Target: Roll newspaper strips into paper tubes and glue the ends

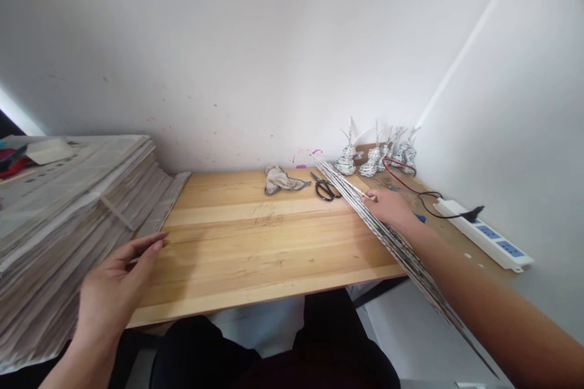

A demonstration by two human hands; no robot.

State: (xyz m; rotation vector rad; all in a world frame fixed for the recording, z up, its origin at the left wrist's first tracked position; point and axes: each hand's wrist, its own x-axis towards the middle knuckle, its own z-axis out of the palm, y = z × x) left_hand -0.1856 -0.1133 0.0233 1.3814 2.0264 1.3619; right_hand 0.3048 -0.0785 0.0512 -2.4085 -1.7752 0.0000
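Note:
My right hand is closed around a thin rolled-paper stick, just above a bundle of similar paper sticks. The bundle lies slantwise across the table's right side and sticks out past its front edge. My left hand hovers over the table's left front, beside a tall newspaper stack. Its fingers are loosely bent, thumb and forefinger tips close to each other, with nothing visible between them. Black-handled scissors lie left of the bundle, near a crumpled grey cloth.
Several woven paper figures stand at the back right against the wall. A white power strip with a black plug and a red-and-black cable lies on brown board at the right. The wooden table ends just before my knees.

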